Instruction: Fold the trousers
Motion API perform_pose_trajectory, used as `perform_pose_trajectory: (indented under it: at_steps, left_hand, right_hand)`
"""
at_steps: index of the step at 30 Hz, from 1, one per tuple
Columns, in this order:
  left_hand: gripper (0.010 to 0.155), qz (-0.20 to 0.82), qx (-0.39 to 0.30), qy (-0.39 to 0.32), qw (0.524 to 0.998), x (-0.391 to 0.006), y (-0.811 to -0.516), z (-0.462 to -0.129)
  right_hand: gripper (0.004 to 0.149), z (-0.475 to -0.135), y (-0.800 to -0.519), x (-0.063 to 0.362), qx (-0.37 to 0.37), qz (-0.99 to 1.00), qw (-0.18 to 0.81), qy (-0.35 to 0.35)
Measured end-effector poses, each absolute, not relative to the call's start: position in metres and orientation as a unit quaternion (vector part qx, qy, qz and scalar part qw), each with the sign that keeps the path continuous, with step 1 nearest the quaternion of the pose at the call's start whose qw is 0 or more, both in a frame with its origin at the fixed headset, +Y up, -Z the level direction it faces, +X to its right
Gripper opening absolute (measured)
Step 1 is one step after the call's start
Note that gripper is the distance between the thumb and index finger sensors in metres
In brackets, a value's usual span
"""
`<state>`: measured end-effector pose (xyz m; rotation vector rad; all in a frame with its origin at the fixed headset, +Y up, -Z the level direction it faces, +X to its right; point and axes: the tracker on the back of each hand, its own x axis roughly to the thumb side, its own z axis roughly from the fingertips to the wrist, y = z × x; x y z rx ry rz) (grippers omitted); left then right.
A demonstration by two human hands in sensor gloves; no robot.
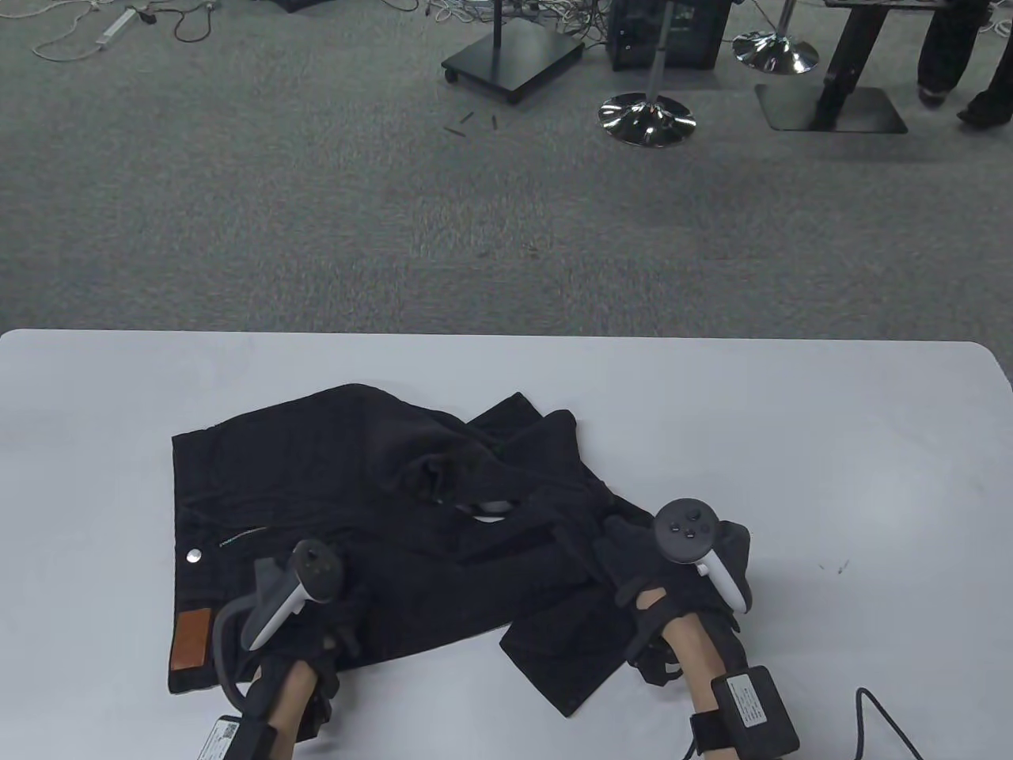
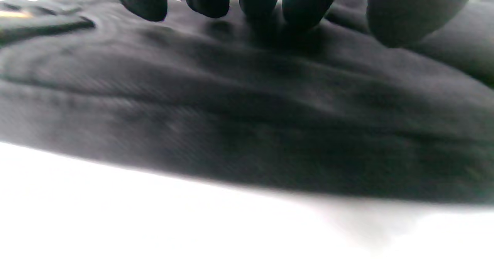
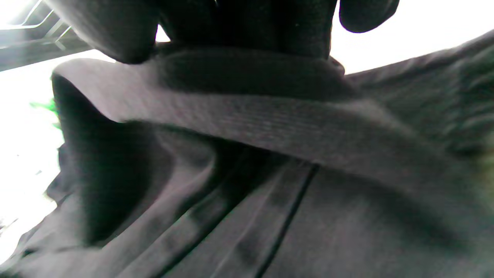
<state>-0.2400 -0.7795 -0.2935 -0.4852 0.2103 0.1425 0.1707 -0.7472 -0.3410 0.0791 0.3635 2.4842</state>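
Note:
Black trousers (image 1: pixel 396 507) lie crumpled on the white table (image 1: pixel 791 443), waistband at the left with a silver button (image 1: pixel 191 556) and a brown patch (image 1: pixel 191 639). My left hand (image 1: pixel 336 606) rests on the near part of the trousers by the waistband. In the left wrist view its fingertips (image 2: pixel 208 7) lie spread on the fabric (image 2: pixel 247 127). My right hand (image 1: pixel 645 574) grips a bunched leg end at the right. In the right wrist view its fingers (image 3: pixel 251 27) clasp the folded hem band (image 3: pixel 270 123), lifted off the cloth below.
A black cable (image 1: pixel 886 720) lies on the table near my right forearm. The table's far edge runs across the middle of the view, with grey carpet, stool bases (image 1: pixel 646 119) and stands beyond it.

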Motion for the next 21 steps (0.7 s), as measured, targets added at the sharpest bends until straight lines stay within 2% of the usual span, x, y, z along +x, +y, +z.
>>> perform_pose_trajectory:
  at_steps: [2, 4, 9, 16, 18, 21]
  left_hand:
    - [0.078, 0.035, -0.242, 0.113, 0.963, -0.239, -0.783, -0.295]
    - [0.079, 0.030, -0.247, 0.129, 0.960, -0.248, -0.788, -0.296]
    - [0.077, 0.097, -0.236, 0.164, 0.953, -0.282, -0.787, -0.296]
    - [0.076, 0.138, -0.233, 0.188, 0.944, -0.305, -0.788, -0.295]
    - [0.076, 0.146, -0.231, 0.194, 0.942, -0.309, -0.789, -0.295]
    - [0.076, 0.150, -0.226, 0.196, 0.942, -0.312, -0.790, -0.294]
  right_hand:
    - [0.058, -0.341, -0.749, 0.167, 0.035, 0.929, 0.332, 0.161]
    - [0.059, -0.339, -0.747, 0.170, 0.000, 0.922, 0.349, 0.167]
    - [0.061, -0.337, -0.732, 0.195, -0.086, 0.947, 0.295, 0.094]
    - [0.063, -0.339, -0.758, 0.197, -0.109, 0.930, 0.271, 0.223]
    - [0.063, -0.340, -0.756, 0.198, -0.119, 0.936, 0.271, 0.191]
    - [0.063, -0.339, -0.755, 0.202, -0.124, 0.936, 0.263, 0.200]
